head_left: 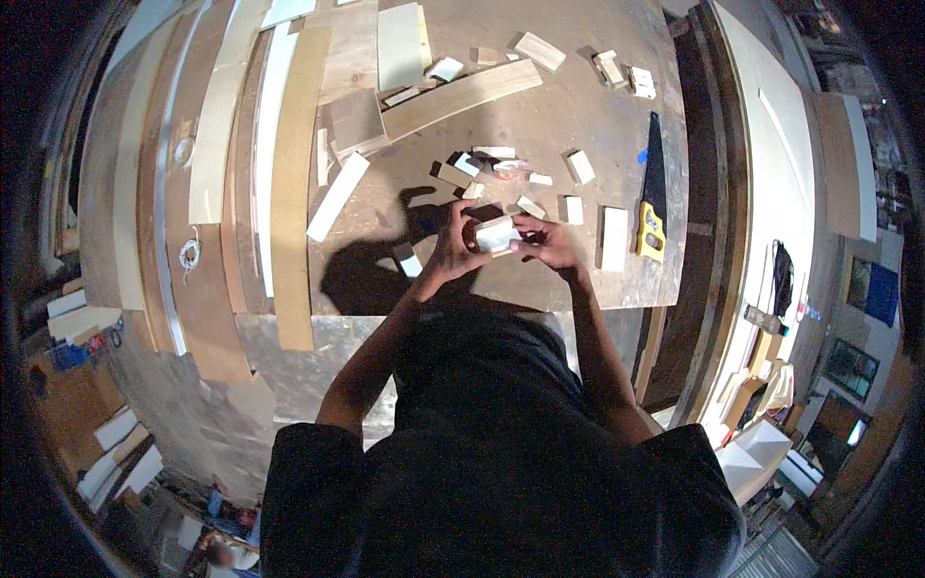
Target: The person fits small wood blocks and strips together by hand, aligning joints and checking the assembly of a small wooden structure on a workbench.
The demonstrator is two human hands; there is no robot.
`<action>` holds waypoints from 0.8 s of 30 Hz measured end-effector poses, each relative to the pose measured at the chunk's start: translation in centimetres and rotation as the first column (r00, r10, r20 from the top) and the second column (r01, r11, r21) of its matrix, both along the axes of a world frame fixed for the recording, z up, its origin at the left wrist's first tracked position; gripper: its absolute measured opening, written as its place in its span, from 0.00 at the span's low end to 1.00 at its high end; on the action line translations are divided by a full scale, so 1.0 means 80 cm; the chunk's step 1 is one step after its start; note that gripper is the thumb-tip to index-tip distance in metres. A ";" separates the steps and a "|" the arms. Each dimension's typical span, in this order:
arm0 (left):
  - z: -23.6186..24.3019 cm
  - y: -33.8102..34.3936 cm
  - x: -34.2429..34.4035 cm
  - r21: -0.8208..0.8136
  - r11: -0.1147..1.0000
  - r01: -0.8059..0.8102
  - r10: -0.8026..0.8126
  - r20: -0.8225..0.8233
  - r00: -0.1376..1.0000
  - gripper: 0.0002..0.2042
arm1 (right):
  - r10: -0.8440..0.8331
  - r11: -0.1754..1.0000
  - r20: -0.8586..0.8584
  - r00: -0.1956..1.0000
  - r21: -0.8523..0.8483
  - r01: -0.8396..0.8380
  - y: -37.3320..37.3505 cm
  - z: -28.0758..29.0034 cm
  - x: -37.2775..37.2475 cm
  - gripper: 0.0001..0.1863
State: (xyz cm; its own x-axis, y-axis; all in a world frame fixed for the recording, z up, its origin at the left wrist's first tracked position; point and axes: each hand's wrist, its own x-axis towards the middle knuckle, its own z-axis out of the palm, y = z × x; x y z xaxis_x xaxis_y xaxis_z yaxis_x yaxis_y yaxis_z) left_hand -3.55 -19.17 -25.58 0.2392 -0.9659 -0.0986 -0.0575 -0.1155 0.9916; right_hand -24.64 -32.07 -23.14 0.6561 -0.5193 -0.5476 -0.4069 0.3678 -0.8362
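Observation:
Between my two hands, above the near edge of the brown workbench, is a small pale wooden block (pixel 495 235). My left hand (pixel 459 249) grips its left side, fingers curled over the far edge and thumb at the near one. On the opposite side, my right hand (pixel 549 247) pinches the block with thumb and fingertips. Just beyond them lie several small wood offcuts, among them a short pale piece (pixel 530 206) and a small white-faced block (pixel 574 210). A larger upright pale block (pixel 613 238) rests to the right of my right hand.
A handsaw (pixel 652 193) with a yellow handle lies along the bench's right side. Long boards (pixel 294 193) cover the left part, some overhanging the near edge. A long plank (pixel 462 99) lies at the back among more offcuts. Another pale-topped surface (pixel 771 144) stands farther right.

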 end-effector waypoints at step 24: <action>-0.003 -0.031 -0.013 0.046 0.944 -0.325 0.309 0.214 0.927 0.40 | -0.784 0.524 0.308 0.539 -0.138 0.840 -0.353 -0.104 -0.150 0.25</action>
